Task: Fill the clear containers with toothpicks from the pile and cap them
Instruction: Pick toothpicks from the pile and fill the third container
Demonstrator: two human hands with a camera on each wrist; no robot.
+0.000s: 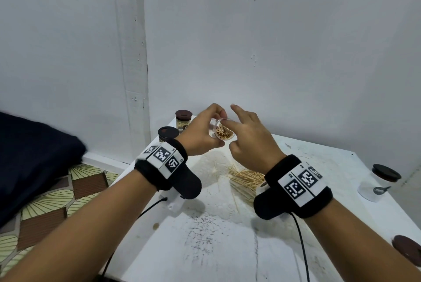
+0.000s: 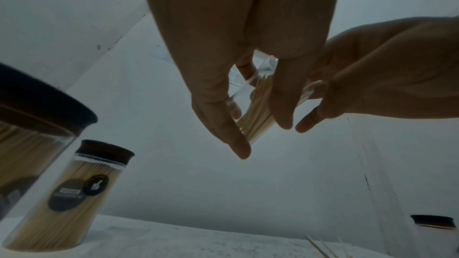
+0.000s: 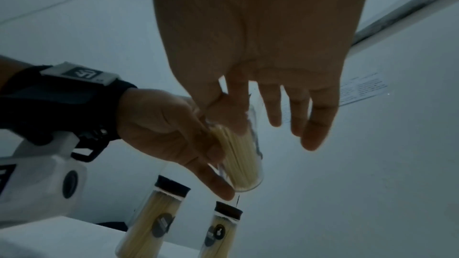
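**Mia:** Where was the clear container [image 1: 224,130]?

**Tom:** Up in the air, in the middle of the head picture, above the white desk [image 1: 227,236]. The left hand [image 1: 200,132] held it with the fingers [image 2: 221,125] and thumb curled round its side. It was tipped, with its open top facing the camera.

**Mia:** Was anything in it?

**Tom:** Yes, lots of toothpicks [image 3: 239,156]. It had no cap on.

**Mia:** And the right hand [image 1: 249,138]?

**Tom:** It was just right of the container's top. The pointer finger and thumb were right at the rim. I could not tell if they pinched a toothpick. The other fingers [image 3: 315,125] were spread out and nearly straight.

**Mia:** Where was the pile of toothpicks [image 1: 245,180]?

**Tom:** On the desk, lower in the picture, below the right hand and partly behind the right wrist band.

**Mia:** What else did you see?

**Tom:** Two full containers with dark caps [image 1: 168,133] stood at the far left corner of the desk, just left of the left hand. One more capped container [image 1: 376,182] stood at the right edge, and it looked empty. A loose dark cap [image 1: 407,250] lay at the lower right edge of the picture.
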